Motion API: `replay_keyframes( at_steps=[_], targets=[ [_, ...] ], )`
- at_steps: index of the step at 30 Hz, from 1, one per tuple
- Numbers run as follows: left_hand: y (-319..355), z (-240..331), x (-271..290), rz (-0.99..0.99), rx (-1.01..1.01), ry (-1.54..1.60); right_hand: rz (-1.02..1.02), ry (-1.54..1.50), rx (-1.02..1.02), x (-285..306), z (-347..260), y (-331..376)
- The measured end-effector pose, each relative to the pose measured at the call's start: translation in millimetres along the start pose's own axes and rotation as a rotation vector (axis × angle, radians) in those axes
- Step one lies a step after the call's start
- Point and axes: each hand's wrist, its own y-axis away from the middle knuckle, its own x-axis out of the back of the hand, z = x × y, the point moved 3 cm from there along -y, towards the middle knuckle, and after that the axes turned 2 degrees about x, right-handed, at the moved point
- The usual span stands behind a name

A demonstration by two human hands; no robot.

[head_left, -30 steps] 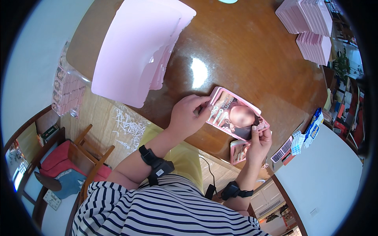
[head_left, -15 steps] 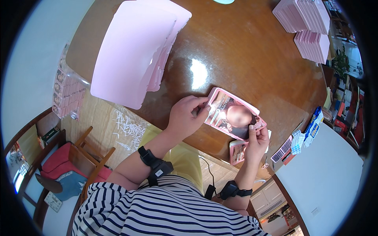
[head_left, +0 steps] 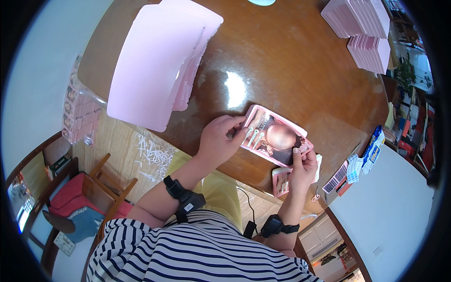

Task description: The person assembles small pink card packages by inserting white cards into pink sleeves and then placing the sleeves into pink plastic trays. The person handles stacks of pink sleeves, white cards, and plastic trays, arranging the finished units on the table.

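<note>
A flat pink box (head_left: 277,136) with a glossy picture card on its face is held tilted over the near edge of the brown table. My left hand (head_left: 223,138) pinches its left end between thumb and fingers. My right hand (head_left: 302,171) grips its lower right corner, the thumb lying on the printed face. Just below, partly behind my right hand, more printed pink cards or boxes (head_left: 281,182) sit at the table edge. How deep the held box is, I cannot tell.
Large pink sheets (head_left: 145,66) lie layered at the left of the table (head_left: 282,61). Folded pink pieces (head_left: 359,21) stand stacked at the far right. A blue-and-white packet (head_left: 374,143) and scissors (head_left: 315,195) are along the right edge. A red-cushioned chair (head_left: 70,188) stands at left.
The box is angled slightly differently, and the glare on its printed face has faded. Both hands keep their hold on it; the whole view has shifted slightly.
</note>
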Motion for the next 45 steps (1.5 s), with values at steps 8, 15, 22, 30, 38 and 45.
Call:
replay_keyframes(
  at_steps=[8, 15, 22, 30, 38, 45],
  targets=[
    [6.5, 36.8, -26.6, -0.074, -0.609, -0.677, -0.012, 0.086, 0.003, -4.9, -3.3, -1.2],
    [4.2, 34.3, -46.1, -0.216, -0.504, -0.846, 0.187, 0.398, 0.014, -1.9, -27.0, 7.8],
    [4.1, 28.7, -50.3, -0.215, -0.527, -0.993, -0.405, 0.847, 0.61, -68.6, -41.5, 31.9],
    [6.5, 45.3, -46.6, -0.349, -0.498, -1.031, 0.115, 1.189, 0.232, 23.2, 7.6, 13.5],
    [-4.4, 87.4, -43.8, -0.394, -0.727, -1.049, 0.573, 0.674, -0.133, 180.5, 55.1, 73.2],
    [-70.7, 112.2, -83.1, -0.107, -0.688, -1.061, 0.449, 0.305, -0.297, 165.3, 121.7, 81.9]
  ],
)
